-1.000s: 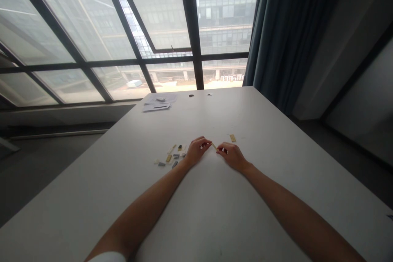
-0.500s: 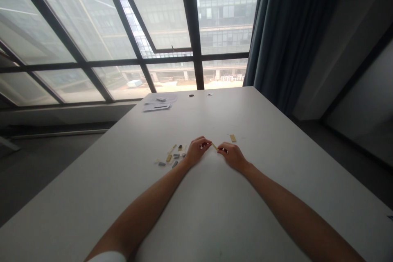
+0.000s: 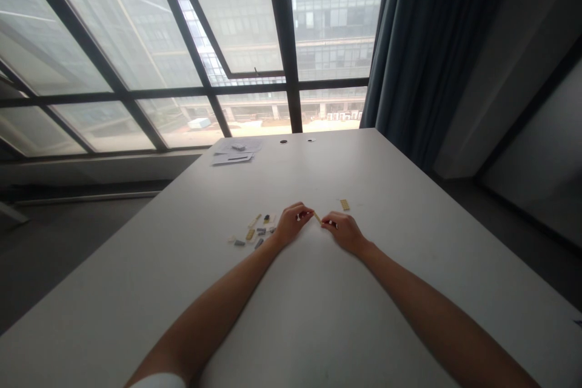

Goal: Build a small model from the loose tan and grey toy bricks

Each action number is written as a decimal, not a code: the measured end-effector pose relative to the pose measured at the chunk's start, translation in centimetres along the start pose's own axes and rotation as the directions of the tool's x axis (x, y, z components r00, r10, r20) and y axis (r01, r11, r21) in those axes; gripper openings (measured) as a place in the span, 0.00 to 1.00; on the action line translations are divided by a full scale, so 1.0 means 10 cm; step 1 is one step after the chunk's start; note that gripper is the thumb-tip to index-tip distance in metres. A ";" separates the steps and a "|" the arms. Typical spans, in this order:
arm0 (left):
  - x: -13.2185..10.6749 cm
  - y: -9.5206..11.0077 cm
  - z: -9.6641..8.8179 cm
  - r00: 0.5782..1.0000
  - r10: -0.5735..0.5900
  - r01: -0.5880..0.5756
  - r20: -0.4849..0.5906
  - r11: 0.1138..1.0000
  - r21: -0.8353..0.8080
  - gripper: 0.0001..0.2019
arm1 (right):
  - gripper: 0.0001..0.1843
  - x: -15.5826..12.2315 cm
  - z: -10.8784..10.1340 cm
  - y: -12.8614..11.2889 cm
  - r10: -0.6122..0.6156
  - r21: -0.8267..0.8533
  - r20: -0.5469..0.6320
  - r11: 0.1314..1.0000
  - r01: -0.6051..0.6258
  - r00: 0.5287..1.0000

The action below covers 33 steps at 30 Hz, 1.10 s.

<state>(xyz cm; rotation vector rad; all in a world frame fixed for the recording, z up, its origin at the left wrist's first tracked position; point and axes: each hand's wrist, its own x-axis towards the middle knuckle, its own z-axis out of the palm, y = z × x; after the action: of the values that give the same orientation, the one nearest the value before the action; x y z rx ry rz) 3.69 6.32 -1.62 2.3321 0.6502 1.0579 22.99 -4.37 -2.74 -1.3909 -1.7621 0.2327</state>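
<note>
Both my hands rest on the white table with their fingertips meeting. My left hand and my right hand each pinch one end of a small tan brick piece held between them. Something small and white shows inside the fingers of each hand; I cannot make out what. Several small tan and grey brick pieces lie scattered just left of my left hand. A flat tan plate lies alone on the table just beyond my right hand.
Papers with a small object on them lie at the table's far left corner. Two round holes sit near the far edge. Large windows are beyond, and a dark curtain hangs at the right.
</note>
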 end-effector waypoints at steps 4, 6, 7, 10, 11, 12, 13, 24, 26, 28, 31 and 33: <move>0.01 0.00 0.00 1.000 0.007 -0.007 0.005 1.000 -0.004 0.07 | 0.04 0.00 -0.01 -0.01 0.005 0.001 -0.003 1.000 -0.005 1.000; 0.01 0.01 -0.01 1.000 0.009 -0.009 0.006 1.000 -0.008 0.07 | 0.06 0.00 -0.01 0.00 0.004 0.002 -0.007 1.000 -0.004 1.000; 0.00 0.02 -0.01 1.000 0.009 -0.009 0.006 1.000 -0.010 0.07 | 0.07 0.00 -0.01 0.00 0.003 0.004 -0.010 1.000 -0.003 1.000; 0.00 0.03 -0.01 1.000 0.007 -0.007 0.008 1.000 -0.014 0.08 | 0.10 -0.01 0.00 0.01 0.001 0.010 -0.011 1.000 -0.001 1.000; 0.00 0.02 -0.01 1.000 0.007 -0.007 0.009 1.000 -0.016 0.08 | 0.11 -0.01 0.00 0.02 0.003 0.011 -0.010 1.000 -0.002 1.000; 0.00 0.02 -0.01 1.000 0.008 -0.008 0.009 1.000 -0.019 0.08 | 0.12 -0.01 0.00 0.01 0.005 0.011 -0.009 1.000 -0.005 1.000; 0.00 0.01 0.00 1.000 0.009 -0.009 0.011 1.000 -0.022 0.09 | 0.13 -0.01 0.00 0.01 0.007 0.009 -0.008 1.000 -0.007 1.000; 0.00 0.00 -0.01 0.998 0.018 -0.016 0.060 0.999 -0.032 0.10 | 0.17 -0.01 0.00 -0.01 0.011 -0.026 0.020 1.000 -0.011 1.000; 0.00 0.01 0.00 0.997 0.023 -0.020 0.069 0.999 -0.038 0.10 | 0.18 -0.01 0.00 0.00 0.009 -0.028 0.030 1.000 -0.008 1.000; -0.01 0.01 0.00 0.997 0.026 -0.023 0.073 0.999 -0.043 0.10 | 0.20 -0.02 0.01 0.01 0.004 -0.028 0.036 1.000 -0.003 0.999; -0.01 0.00 -0.01 0.997 0.029 -0.025 0.076 0.999 -0.047 0.10 | 0.23 -0.02 0.02 0.02 -0.004 -0.020 0.038 1.000 0.005 0.999; -0.01 0.00 -0.01 0.997 0.030 -0.026 0.077 0.998 -0.052 0.10 | 0.24 -0.02 0.02 0.03 -0.010 -0.008 0.042 1.000 0.010 0.999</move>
<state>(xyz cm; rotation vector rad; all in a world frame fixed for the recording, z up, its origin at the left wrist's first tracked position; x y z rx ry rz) 3.54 6.28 -1.65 2.3319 0.5556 0.9790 23.03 -4.35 -3.17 -1.3918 -1.8064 0.2512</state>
